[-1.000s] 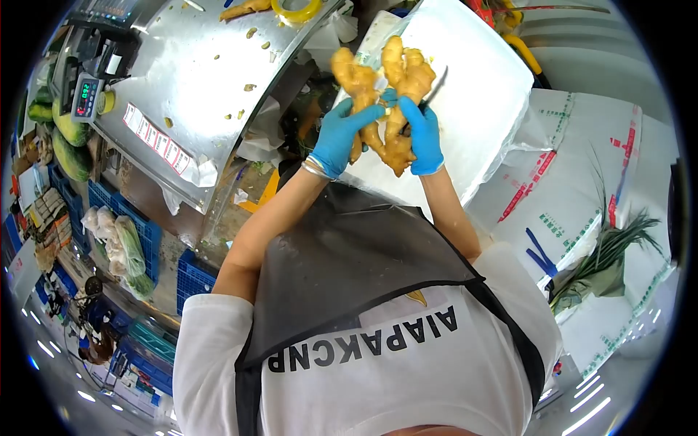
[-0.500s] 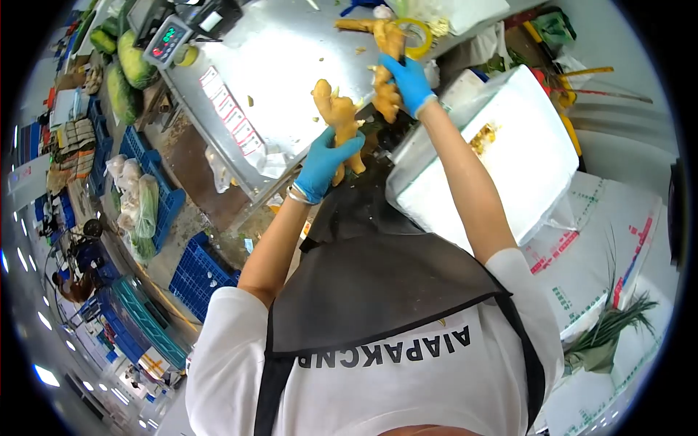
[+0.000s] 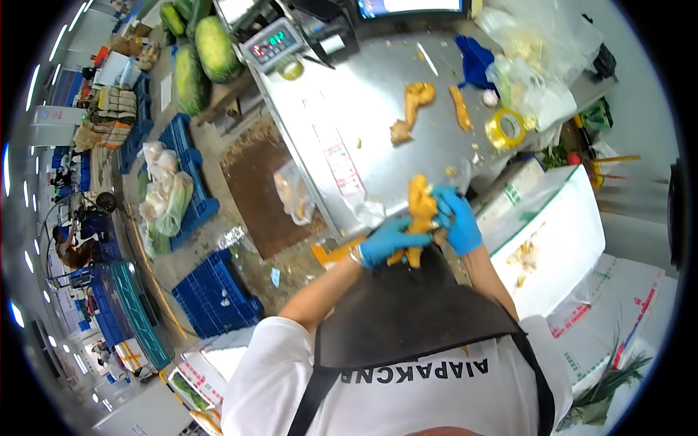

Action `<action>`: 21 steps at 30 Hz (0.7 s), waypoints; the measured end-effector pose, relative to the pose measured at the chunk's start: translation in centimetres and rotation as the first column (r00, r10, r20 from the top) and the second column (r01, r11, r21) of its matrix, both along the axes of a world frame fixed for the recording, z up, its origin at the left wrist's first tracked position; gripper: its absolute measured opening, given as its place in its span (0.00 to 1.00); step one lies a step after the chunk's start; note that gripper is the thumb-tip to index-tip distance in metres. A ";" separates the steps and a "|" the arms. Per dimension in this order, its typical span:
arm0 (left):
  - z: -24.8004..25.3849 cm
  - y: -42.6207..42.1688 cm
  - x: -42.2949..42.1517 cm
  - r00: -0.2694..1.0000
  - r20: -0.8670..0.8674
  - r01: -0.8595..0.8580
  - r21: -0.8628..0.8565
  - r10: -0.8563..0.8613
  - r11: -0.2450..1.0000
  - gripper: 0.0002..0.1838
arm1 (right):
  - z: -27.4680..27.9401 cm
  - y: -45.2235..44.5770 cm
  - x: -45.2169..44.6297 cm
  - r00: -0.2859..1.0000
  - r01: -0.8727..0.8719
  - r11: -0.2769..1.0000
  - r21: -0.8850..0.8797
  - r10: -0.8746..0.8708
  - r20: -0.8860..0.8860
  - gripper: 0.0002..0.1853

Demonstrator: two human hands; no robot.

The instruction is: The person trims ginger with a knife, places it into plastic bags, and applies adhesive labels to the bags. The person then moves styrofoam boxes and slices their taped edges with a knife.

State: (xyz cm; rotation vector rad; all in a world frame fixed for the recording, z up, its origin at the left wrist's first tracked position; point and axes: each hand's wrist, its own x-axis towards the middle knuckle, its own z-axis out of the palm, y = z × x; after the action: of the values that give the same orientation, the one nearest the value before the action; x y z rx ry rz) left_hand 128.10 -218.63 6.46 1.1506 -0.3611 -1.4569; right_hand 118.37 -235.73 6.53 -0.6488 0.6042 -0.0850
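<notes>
My left hand (image 3: pixel 392 241), in a blue glove, is wrapped round the lower part of a knobbly ginger root (image 3: pixel 420 203) at the near edge of the metal table (image 3: pixel 378 174). At the root's right side is my gloved right hand (image 3: pixel 458 221), fingers bent against it; whether they grip it or something small is hard to tell. Farther back on the table lie a curved ginger piece (image 3: pixel 414 109) and a slim ginger piece (image 3: pixel 460 107). A roll of yellow tape (image 3: pixel 505 128) rests right of them.
A white foam box (image 3: pixel 560 232) with scraps inside stands at the right. On the table are a label strip (image 3: pixel 338 167), a scale (image 3: pixel 274 45), a blue cloth (image 3: pixel 475 62) and plastic bags (image 3: pixel 542 54). Blue crates (image 3: pixel 218 294) and green melons (image 3: pixel 190 80) are at the left.
My right hand has let go of the other ginger root, now lying on the table, and come back beside the root in my left hand. The view has shifted over the table.
</notes>
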 end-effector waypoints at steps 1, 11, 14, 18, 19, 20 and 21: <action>-0.9 0.6 0.4 0.995 -0.041 0.091 0.015 -0.090 0.996 0.23 | 0.6 1.7 0.5 0.964 0.173 0.983 -0.064 -0.183 -0.195 0.13; -1.6 1.9 1.5 0.636 0.590 0.442 0.249 -0.497 0.862 0.28 | 0.6 4.5 -3.9 0.897 -0.253 0.534 -0.807 -0.184 -0.403 0.11; -3.6 2.2 0.3 0.667 0.561 0.385 0.303 -0.490 0.872 0.31 | -2.2 5.3 -4.9 0.888 -0.162 0.338 -0.927 -0.360 -0.286 0.09; -1.9 4.6 2.5 0.910 0.359 0.131 0.224 -0.206 0.966 0.33 | -6.6 -1.4 -9.1 0.387 -0.898 0.032 -0.438 -0.413 -0.824 0.34; -1.4 5.5 3.3 0.963 0.253 0.046 0.194 -0.095 0.980 0.32 | -6.0 -2.3 -8.2 0.353 -0.892 0.144 -0.429 -0.371 -0.859 0.41; -1.5 6.2 4.5 0.957 0.285 -0.007 0.210 -0.054 0.978 0.32 | -7.2 -3.7 -7.3 0.528 -0.784 0.129 -0.608 -0.378 -0.761 0.41; -1.7 7.0 5.4 0.952 0.304 -0.050 0.227 -0.022 0.973 0.32 | -7.8 -4.9 -6.5 0.666 -0.649 0.127 -0.750 -0.383 -0.641 0.41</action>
State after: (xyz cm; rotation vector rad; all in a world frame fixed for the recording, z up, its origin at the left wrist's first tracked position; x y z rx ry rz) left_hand 133.54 -211.68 4.81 1.5735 -0.4009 -1.3335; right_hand 111.82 -240.62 -1.22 -2.2642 1.3099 0.0037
